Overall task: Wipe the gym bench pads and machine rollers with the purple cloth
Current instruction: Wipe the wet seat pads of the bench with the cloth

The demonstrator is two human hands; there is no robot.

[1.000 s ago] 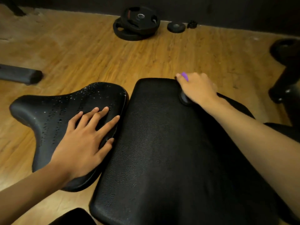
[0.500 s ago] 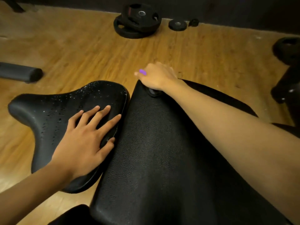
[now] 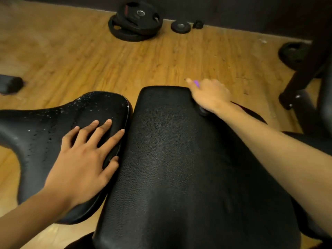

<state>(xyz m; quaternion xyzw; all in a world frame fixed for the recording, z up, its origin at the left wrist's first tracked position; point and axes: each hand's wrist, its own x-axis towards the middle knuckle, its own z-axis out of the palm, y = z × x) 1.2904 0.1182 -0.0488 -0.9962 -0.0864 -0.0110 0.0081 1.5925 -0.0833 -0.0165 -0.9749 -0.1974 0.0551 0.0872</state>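
Observation:
A long black bench pad [image 3: 179, 168] runs from the bottom of the view toward the floor. My right hand [image 3: 209, 95] lies over its far right corner and holds the purple cloth [image 3: 196, 83], of which only a small bit shows between the fingers. To the left sits a black seat pad [image 3: 53, 126] dotted with water drops. My left hand [image 3: 84, 159] rests flat on the seat pad with fingers spread, beside the gap between the two pads.
Black weight plates [image 3: 135, 20] and a small plate [image 3: 180, 26] lie on the wooden floor by the far wall. A black foam roller [image 3: 10, 84] is at the left edge. A machine frame [image 3: 305, 72] with a plate stands at the right.
My right hand swept along the far end of the bench pad, first left to the left corner, then back right to the right corner. My left hand stayed flat on the seat pad.

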